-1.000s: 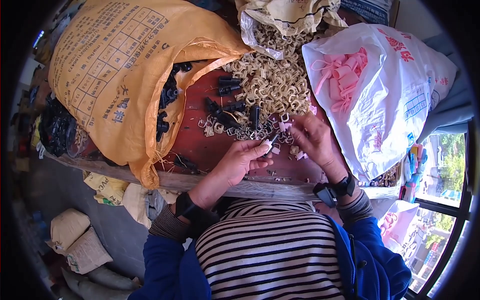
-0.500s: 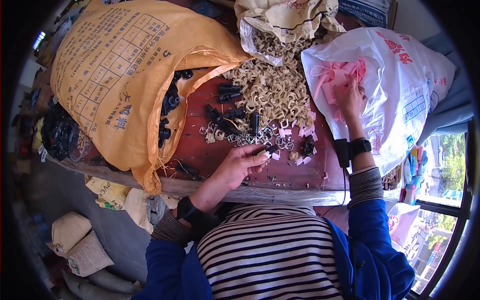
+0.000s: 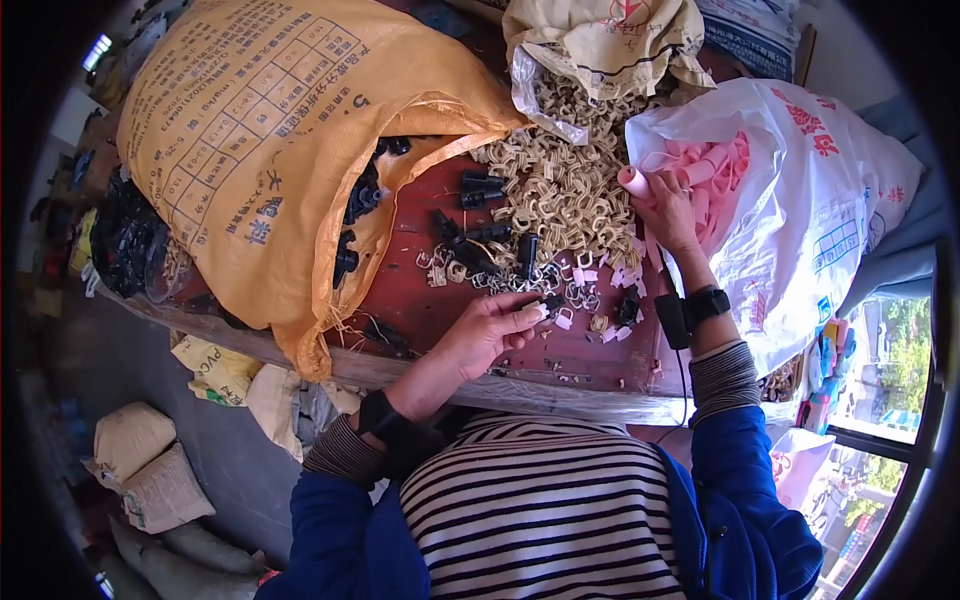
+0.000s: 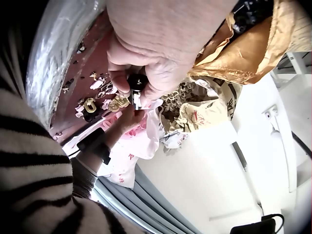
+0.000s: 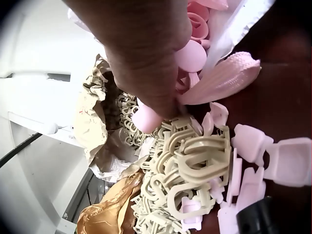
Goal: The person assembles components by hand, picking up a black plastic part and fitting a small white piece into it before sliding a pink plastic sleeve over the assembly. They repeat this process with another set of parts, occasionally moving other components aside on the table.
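My left hand [image 3: 485, 335] pinches a small black plastic part [image 4: 138, 82] with a white piece at its end, between thumb and fingers, over the front of the table. At the mouth of the white bag [image 3: 790, 230], my right hand [image 3: 672, 212] grips a pink tube-like piece [image 3: 633, 180] with a rounded end. More pink pieces [image 3: 715, 165] lie inside that bag. In the right wrist view, the pink piece [image 5: 146, 119] shows below the fingers, over a heap of beige plastic clips [image 5: 204, 161].
An orange sack [image 3: 250, 150] of black parts lies open at left. Beige clips [image 3: 565, 170] spill from a paper sack [image 3: 610, 40] at the back. Black parts [image 3: 480, 190], metal clips and small pale-pink pieces [image 3: 625, 275] are scattered on the red tabletop [image 3: 415, 250].
My right hand went from beside the left hand into the white bag, then drew back slightly left with a pink piece. My left hand keeps its pinch on the black part, nearly in place.
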Available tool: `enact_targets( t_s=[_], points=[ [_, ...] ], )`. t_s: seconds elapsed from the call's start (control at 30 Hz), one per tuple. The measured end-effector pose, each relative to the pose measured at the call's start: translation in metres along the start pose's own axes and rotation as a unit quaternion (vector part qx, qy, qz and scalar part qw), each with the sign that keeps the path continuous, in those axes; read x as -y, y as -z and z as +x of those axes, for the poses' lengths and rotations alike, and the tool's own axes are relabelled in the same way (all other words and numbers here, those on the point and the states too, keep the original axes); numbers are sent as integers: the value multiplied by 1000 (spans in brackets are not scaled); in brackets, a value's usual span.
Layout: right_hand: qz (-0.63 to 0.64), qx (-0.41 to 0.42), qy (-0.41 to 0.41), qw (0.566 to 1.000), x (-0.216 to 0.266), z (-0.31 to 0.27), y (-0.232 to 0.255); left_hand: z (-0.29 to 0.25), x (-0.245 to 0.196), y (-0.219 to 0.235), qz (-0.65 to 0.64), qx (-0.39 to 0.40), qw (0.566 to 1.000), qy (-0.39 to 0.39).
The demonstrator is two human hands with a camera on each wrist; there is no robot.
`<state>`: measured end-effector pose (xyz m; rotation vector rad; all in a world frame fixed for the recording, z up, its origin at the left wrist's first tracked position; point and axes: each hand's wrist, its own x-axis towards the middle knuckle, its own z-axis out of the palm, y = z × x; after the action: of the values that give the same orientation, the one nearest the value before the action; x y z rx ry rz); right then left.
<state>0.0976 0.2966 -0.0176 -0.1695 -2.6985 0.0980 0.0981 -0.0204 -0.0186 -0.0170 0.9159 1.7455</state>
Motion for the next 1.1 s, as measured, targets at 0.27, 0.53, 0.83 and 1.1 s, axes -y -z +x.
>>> enact_targets(
  t_s=[0.27, 0.53, 0.83, 1.1],
  points=[
    [29, -33, 59, 997, 40, -9, 48, 0, -12, -2, -25, -24, 999, -32],
    [178, 109, 227, 951, 119, -38, 62, -1, -16, -9, 3, 2, 1000, -28],
    [250, 176, 226, 925, 129, -44, 76, -2, -11, -3, 103, -17, 994, -28],
    [362, 204, 176, 892, 137, -54, 74, -6, -15, -11, 126, 13, 992, 20]
  ],
)
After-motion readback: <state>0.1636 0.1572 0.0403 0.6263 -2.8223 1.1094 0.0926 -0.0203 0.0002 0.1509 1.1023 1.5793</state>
